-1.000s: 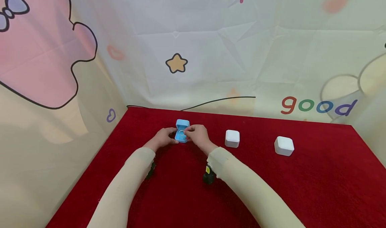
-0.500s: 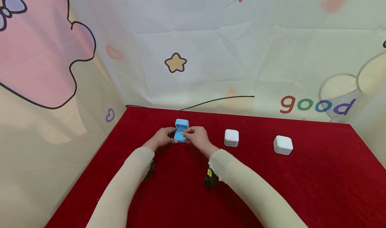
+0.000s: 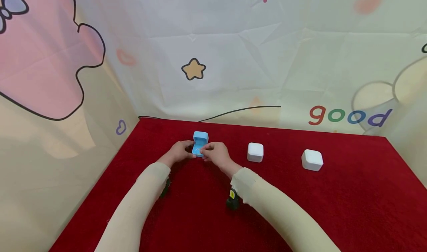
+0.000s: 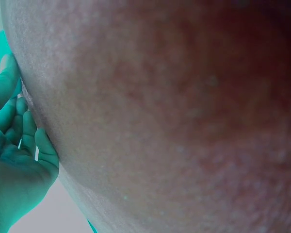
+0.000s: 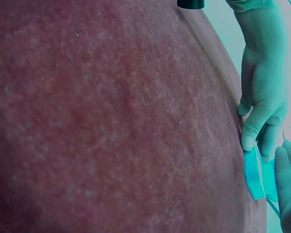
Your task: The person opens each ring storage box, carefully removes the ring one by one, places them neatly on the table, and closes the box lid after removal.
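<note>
A light blue ring box (image 3: 200, 138) stands with its lid raised near the back left of the red-covered table. My left hand (image 3: 180, 152) grips the box from its left side, thumb at the front and fingers farther back. With thumb and forefinger, my right hand (image 3: 217, 155) pinches a thin ring (image 3: 198, 150) low at the box's cushion. Part of the ring is hidden behind the fingertips. In the right wrist view, fingers hold the blue box (image 5: 253, 174) along its edge.
Two closed white boxes, a nearer one (image 3: 255, 152) and a farther one (image 3: 312, 160), stand to the right on the red cloth (image 3: 267, 192). A printed backdrop (image 3: 233, 66) rises behind the table's rear edge and along the left.
My right hand has moved slightly down and left, bringing the ring lower toward the box's cushion. The left hand keeps its hold on the box, and the white boxes stay put.
</note>
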{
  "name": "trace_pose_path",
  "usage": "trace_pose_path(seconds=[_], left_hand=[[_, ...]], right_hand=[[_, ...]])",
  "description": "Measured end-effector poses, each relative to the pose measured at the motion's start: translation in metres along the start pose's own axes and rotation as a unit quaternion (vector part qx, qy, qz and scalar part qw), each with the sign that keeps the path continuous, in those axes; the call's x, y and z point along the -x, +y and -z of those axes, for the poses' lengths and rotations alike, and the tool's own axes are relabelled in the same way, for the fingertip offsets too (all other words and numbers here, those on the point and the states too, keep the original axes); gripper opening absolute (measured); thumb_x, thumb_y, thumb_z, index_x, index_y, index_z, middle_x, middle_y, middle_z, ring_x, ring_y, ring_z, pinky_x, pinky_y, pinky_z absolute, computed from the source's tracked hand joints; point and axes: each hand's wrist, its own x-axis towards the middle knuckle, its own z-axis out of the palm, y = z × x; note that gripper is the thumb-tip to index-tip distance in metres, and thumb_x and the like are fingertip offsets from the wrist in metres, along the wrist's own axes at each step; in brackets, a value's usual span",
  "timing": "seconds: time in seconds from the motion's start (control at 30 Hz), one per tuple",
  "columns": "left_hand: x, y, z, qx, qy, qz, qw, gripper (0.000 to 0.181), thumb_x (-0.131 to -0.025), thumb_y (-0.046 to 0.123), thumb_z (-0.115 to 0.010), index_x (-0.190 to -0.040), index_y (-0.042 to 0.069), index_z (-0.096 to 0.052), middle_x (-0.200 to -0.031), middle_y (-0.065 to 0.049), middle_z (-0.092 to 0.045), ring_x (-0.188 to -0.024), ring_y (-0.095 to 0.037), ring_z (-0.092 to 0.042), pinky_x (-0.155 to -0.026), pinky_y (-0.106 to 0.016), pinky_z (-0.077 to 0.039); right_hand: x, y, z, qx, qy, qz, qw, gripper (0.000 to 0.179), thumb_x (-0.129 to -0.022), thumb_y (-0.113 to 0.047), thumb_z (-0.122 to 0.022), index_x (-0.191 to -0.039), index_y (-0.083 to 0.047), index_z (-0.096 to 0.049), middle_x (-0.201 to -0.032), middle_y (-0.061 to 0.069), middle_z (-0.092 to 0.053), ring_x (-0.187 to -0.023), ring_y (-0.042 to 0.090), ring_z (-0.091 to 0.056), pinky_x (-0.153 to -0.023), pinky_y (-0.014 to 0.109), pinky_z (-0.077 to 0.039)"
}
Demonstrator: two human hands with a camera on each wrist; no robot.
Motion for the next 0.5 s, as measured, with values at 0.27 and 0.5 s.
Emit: trace_pose_path(seconds=[0.27,0.5], left_hand=[[-0.0008,0.0007,-0.0008,-0.015,0.003,-0.013,0.9998,0.060,-0.097,0.013,-0.070,-0.150,-0.004,-0.047,-0.155,-0.024,-0.050,-0.145,-0.040,-0.046,-0.121,-0.052,-0.039],[-0.0008,-0.0006,-0.0002,-0.019,0.005,-0.019,0.9996,0.059,-0.097,0.012,-0.069,-0.149,-0.005,-0.048,-0.153,-0.024,-0.051,-0.144,-0.040,-0.048,-0.121,-0.051,-0.040]], right_hand=[[0.0055,0.0028,-0.0040,-0.009,-0.012,-0.001,0.9999,0.019,-0.097,-0.008,-0.069,-0.109,0.006,-0.074,-0.100,0.022,-0.076,-0.065,0.006,-0.066,-0.077,0.028,-0.064],[0.0105,0.0034,-0.0085,-0.029,-0.016,-0.007,0.9994,0.018,-0.097,-0.007,-0.069,-0.106,0.007,-0.074,-0.100,0.022,-0.076,-0.064,0.005,-0.065,-0.075,0.029,-0.064]])
